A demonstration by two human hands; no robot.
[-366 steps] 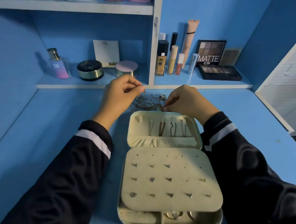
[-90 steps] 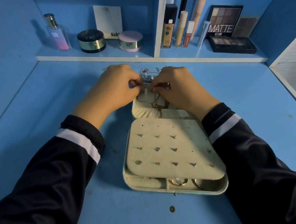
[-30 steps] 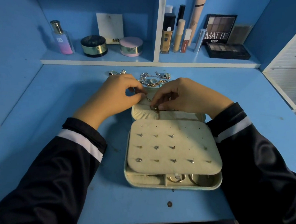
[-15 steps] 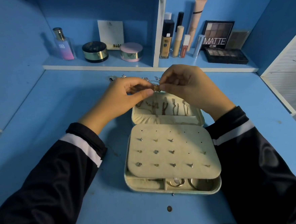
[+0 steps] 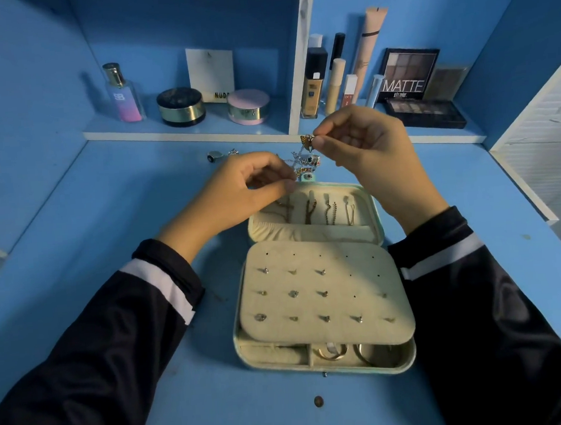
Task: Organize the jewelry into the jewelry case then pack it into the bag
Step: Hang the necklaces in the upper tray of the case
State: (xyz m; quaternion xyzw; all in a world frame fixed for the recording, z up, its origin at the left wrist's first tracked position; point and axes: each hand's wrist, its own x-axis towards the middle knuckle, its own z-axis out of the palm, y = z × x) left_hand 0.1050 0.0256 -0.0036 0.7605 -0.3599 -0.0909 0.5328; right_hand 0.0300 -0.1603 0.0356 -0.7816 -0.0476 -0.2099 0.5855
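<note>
A cream jewelry case [image 5: 326,370] lies open on the blue desk. Its earring panel [image 5: 324,295] carries several studs, several chains hang in the lid [image 5: 312,210], and rings sit in the front compartments. My right hand [image 5: 368,153] pinches a thin chain with a gold butterfly pendant [image 5: 306,141] above the case's far edge. My left hand [image 5: 254,184] pinches the chain's other end, lower and to the left. A small pile of loose jewelry [image 5: 305,164] lies on the desk behind the lid. No bag is in view.
A ring [image 5: 215,157] lies on the desk at the far left of the pile. The back shelf [image 5: 184,132] holds a perfume bottle [image 5: 123,94], two round compacts, foundation tubes and eyeshadow palettes [image 5: 426,112]. A white louvred panel [image 5: 547,160] stands on the right.
Both hands have risen from the lid. My right hand has lifted the butterfly pendant up and to the right, so the chain now stretches between my hands.
</note>
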